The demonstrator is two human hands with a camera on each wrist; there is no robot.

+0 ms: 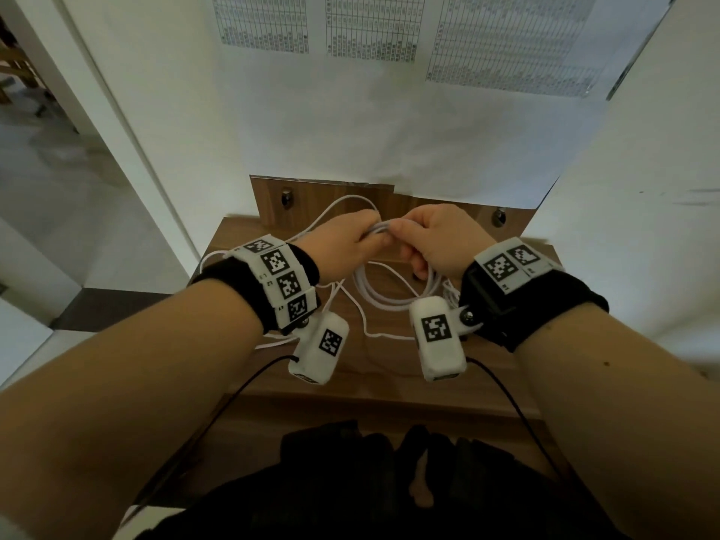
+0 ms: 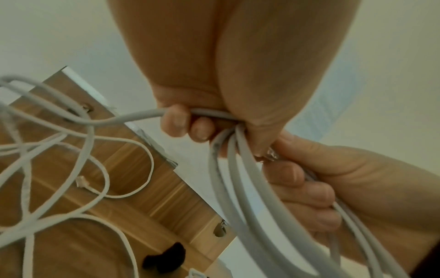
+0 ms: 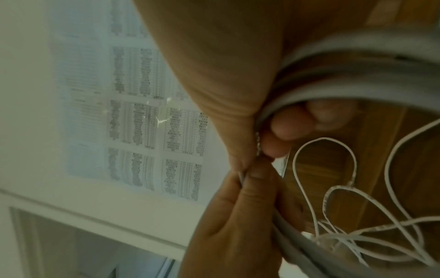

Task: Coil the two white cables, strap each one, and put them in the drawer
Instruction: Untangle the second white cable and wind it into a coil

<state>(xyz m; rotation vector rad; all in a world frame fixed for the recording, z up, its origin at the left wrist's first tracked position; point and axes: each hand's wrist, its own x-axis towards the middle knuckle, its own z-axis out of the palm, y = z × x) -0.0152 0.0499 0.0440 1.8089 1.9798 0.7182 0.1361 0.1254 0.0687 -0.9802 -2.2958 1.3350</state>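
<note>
Over wooden tabletop (image 1: 389, 368), cable-gripping hands (image 1: 389, 243).

Looks like an office or study corner, not a kitchen or workshop. Printed sheets of tables (image 1: 374, 29) are taped up on a white wall (image 1: 272, 122), and a small wood-grain desk (image 1: 389, 383) is pushed against it. A white door frame (image 1: 101, 122) is seen at the left, with a pale tiled floor (image 1: 46, 181) beyond.
</note>
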